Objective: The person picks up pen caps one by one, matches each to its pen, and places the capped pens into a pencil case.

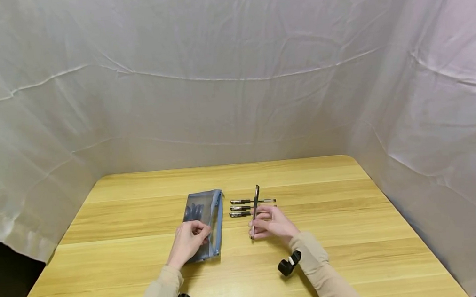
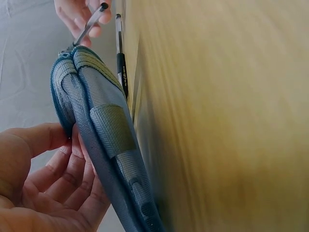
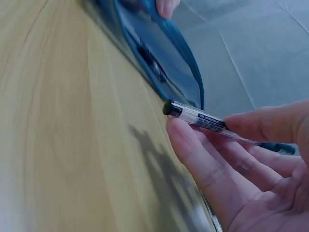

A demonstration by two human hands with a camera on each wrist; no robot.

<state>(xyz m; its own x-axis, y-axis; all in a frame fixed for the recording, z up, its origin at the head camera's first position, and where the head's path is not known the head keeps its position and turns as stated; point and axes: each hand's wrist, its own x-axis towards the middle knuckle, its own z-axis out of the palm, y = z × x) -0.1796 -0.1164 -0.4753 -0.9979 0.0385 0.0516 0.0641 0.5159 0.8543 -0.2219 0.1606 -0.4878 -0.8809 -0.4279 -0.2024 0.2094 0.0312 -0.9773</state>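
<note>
My left hand (image 1: 189, 239) pinches one edge of the opening of a blue mesh zipper pouch (image 1: 195, 199). The zipper is undone and the mouth gapes toward the right, as the right wrist view also shows. Several dark pens (image 1: 194, 212) show through the mesh. My right hand (image 1: 275, 224) holds a clear-barrelled gel pen (image 3: 195, 116) between thumb and fingers, over the table to the right of the pouch. In the head view this pen points up and away, its dark cap end at the top.
Three similar pens (image 1: 240, 208) lie side by side on the wooden table (image 1: 309, 180), just beyond my right hand, partly hidden by the held pen and fingers. Pale grey curtains (image 1: 234, 111) stand around the table's back and sides.
</note>
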